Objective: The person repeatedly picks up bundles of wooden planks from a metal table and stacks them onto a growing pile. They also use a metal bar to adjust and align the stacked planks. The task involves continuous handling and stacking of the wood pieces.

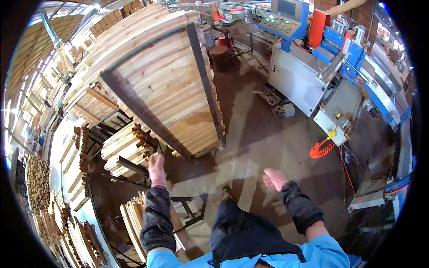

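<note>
Nearest, at 6 o'clock, the person's dark apron and blue sleeves. Left hand, pink glove, sits at 10 o'clock on the end of a slat in the small stack on a metal rack; fingers look curled on it, but can't tell if it's truly clamped. Right hand hangs free at 2 o'clock, fingers loosely apart, holding nothing. More slats lie low at 8 o'clock. Farther, at 12, a big pallet of boards; at 2, the blue-white machine w/ orange coiled hose. To do it well, I'd say: grip slat end square, pull straight out, keep right hand ready to support the far end.
</note>
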A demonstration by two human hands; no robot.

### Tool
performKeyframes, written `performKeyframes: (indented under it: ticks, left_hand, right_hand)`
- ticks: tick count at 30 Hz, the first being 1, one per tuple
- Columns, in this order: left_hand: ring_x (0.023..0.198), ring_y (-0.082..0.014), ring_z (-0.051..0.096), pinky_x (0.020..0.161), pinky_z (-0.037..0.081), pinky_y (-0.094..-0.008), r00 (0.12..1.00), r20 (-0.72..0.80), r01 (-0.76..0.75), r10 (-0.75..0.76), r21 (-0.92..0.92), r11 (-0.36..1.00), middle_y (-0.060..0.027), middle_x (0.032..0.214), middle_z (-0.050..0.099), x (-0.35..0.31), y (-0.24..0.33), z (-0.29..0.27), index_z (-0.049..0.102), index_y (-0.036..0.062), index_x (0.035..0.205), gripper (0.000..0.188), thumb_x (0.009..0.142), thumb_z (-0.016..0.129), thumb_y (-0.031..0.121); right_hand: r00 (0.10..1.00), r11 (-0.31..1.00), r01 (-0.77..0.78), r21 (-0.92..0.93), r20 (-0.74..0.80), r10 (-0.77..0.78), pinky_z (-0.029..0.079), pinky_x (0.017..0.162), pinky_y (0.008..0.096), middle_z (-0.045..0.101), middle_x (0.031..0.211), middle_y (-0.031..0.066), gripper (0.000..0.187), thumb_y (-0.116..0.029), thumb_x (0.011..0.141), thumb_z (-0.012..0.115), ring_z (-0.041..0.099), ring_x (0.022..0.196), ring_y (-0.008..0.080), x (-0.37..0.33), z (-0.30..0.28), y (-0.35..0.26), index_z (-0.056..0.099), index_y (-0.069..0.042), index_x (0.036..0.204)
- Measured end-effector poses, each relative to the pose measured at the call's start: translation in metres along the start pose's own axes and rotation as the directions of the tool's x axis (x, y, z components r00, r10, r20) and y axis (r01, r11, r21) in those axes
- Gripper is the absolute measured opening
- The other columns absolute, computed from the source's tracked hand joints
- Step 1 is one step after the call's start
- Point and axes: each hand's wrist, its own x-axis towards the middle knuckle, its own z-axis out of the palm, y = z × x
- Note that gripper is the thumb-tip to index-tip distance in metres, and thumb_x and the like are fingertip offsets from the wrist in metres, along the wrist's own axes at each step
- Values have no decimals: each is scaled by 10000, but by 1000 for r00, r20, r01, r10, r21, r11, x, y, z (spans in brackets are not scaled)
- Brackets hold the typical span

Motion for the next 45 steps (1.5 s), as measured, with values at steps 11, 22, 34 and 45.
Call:
performKeyframes:
  ticks: [11, 22, 34, 45]
  left_hand:
    - [1172, -242, 626, 1070, 473, -381, 942, -168, -151, 290, 559, 815, -138, 1357, 664, 208, 78, 135, 526, -38, 1469, 605, 982, 754, 239]
    - [1123, -271, 644, 1029, 509, -417, 745, -511, -55, 429, 594, 803, -117, 1358, 690, 258, 54, 105, 638, -10, 1414, 518, 899, 686, 24]
    - [998, -250, 683, 804, 572, -402, 816, -492, 187, 303, 721, 667, -112, 1205, 701, 227, 74, 142, 650, 60, 1323, 417, 933, 672, 205]
    - [993, -224, 644, 886, 563, -407, 918, -339, 196, 207, 839, 507, -116, 1159, 695, 146, 4, 305, 668, 74, 1282, 348, 944, 650, 151]
  right_hand:
    - [612, 462, 692, -555, 113, -782, 427, 1167, 425, 522, 1527, 317, 1064, -449, 824, 862, 551, 1381, 433, 147, 239, -374, 334, 51, 1600]
    - [213, 172, 933, -315, 101, -972, 315, 1245, 560, 302, 1668, 311, 1279, -234, 621, 937, 350, 1517, 508, 224, 276, -423, 258, -33, 1686]
    - [214, 200, 965, -172, 69, -974, 372, 1161, 617, 413, 1562, 294, 1096, -135, 582, 866, 450, 1406, 497, 252, 271, -422, 459, -102, 1599]
    - [68, 185, 971, 152, 567, -821, 413, 1177, 564, 420, 1624, 242, 884, -191, 790, 879, 474, 1441, 471, 277, 177, -448, 479, -100, 1574]
